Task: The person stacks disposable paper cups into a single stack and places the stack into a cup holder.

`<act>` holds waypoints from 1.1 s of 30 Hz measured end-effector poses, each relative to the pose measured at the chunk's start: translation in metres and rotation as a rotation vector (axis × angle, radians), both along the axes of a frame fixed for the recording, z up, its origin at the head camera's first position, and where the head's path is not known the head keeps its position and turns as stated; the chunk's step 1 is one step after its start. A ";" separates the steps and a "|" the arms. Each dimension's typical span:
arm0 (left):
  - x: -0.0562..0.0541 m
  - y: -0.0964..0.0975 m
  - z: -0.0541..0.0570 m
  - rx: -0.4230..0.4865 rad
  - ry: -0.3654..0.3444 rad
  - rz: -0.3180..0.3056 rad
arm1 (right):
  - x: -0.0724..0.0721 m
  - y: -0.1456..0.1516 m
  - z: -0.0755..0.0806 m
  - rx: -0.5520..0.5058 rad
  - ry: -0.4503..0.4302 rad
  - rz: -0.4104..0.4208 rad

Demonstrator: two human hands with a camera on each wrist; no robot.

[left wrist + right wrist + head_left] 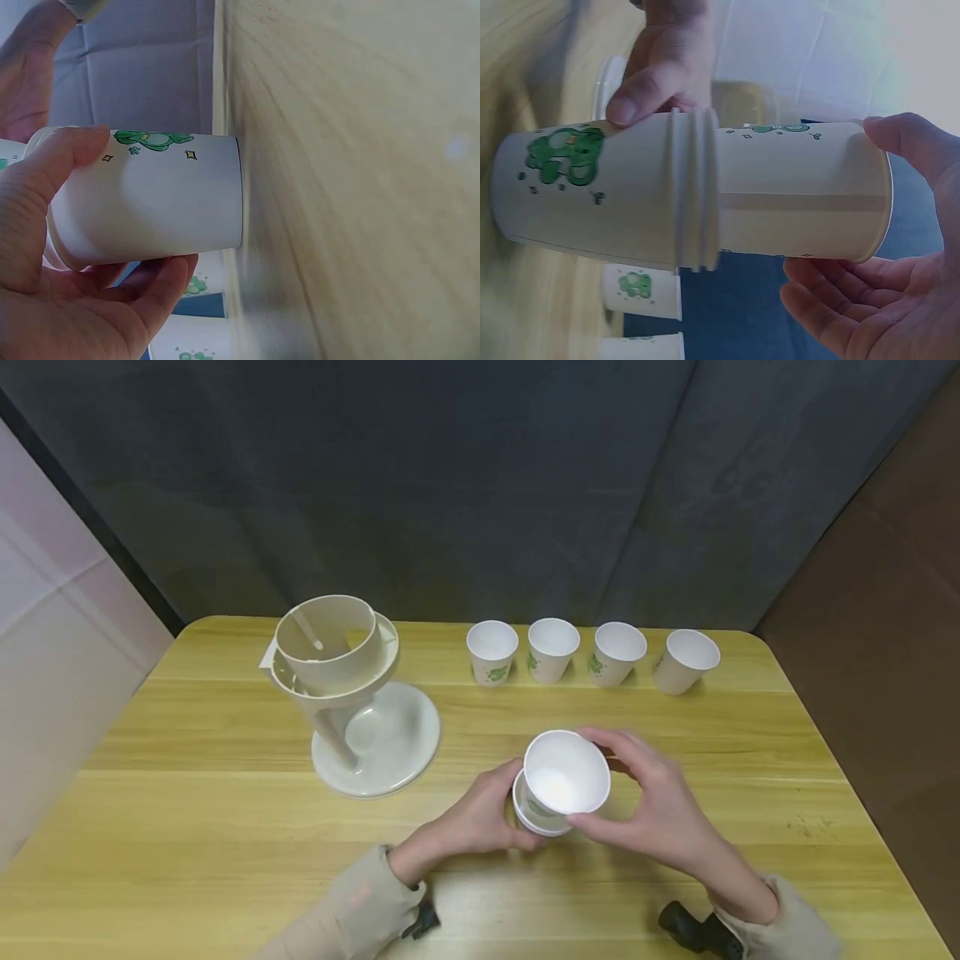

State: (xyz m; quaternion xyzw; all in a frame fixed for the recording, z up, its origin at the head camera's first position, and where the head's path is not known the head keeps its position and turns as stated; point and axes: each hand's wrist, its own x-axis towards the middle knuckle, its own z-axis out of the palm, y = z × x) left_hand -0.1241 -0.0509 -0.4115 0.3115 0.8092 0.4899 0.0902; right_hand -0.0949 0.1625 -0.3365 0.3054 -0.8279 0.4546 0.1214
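Dark cloth [450, 485] hangs behind the wooden table [225, 852]. From my remote seat, I see the left hand [483, 814] holding a stack of cups [600, 202] between fingers and thumb, and the right hand [652, 806] pinching the top cup [566, 772] by its rim, its lower end inside the stack. In the head view that cup hides most of the stack; whether the base touches the table, I cannot tell.
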 end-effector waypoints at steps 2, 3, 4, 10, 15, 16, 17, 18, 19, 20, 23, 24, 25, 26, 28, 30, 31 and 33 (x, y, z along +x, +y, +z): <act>0.000 0.000 0.000 0.002 0.003 -0.002 | -0.001 -0.001 -0.004 0.001 0.008 0.002; 0.000 0.000 0.000 0.003 0.006 -0.003 | -0.002 -0.002 -0.006 0.004 0.011 0.004; 0.000 0.000 0.000 0.006 0.008 -0.005 | -0.003 -0.002 -0.007 0.006 0.006 0.005; 0.000 0.000 -0.001 0.019 0.038 -0.014 | -0.005 -0.004 -0.019 0.009 -0.030 0.034; 0.000 0.000 -0.002 0.022 0.036 -0.011 | -0.008 -0.004 -0.027 0.019 -0.031 0.056; 0.000 0.000 -0.002 0.022 0.036 -0.008 | -0.008 -0.003 -0.028 0.022 -0.028 0.057; 0.000 0.000 -0.002 0.021 0.037 -0.006 | -0.009 -0.003 -0.029 0.025 -0.025 0.058; 0.000 0.000 -0.002 0.021 0.039 -0.004 | -0.009 -0.003 -0.030 0.026 -0.021 0.060; 0.000 0.000 -0.002 0.021 0.041 -0.002 | -0.009 -0.003 -0.030 0.027 -0.018 0.063; 0.000 0.000 -0.001 0.019 0.044 0.000 | -0.010 -0.003 -0.031 0.026 -0.017 0.066; 0.000 0.000 -0.001 0.016 0.046 0.001 | -0.010 -0.003 -0.033 0.024 -0.009 0.072; 0.000 0.000 -0.001 0.015 0.046 0.000 | -0.010 -0.003 -0.034 0.023 -0.007 0.073; 0.000 0.000 -0.001 0.014 0.044 -0.001 | -0.011 -0.003 -0.035 0.023 -0.004 0.072; 0.000 0.000 -0.001 0.012 0.043 -0.001 | -0.011 -0.003 -0.035 0.023 -0.003 0.071; 0.000 0.000 -0.001 0.009 0.040 -0.001 | -0.011 -0.002 -0.037 0.021 -0.004 0.070; 0.001 0.000 0.000 0.005 0.042 0.001 | -0.011 -0.002 -0.038 0.024 -0.013 0.068; 0.001 0.000 0.000 0.002 0.045 0.003 | -0.012 -0.002 -0.039 0.026 -0.018 0.068; 0.001 0.000 0.000 -0.002 0.053 0.005 | -0.012 -0.001 -0.042 0.030 -0.031 0.069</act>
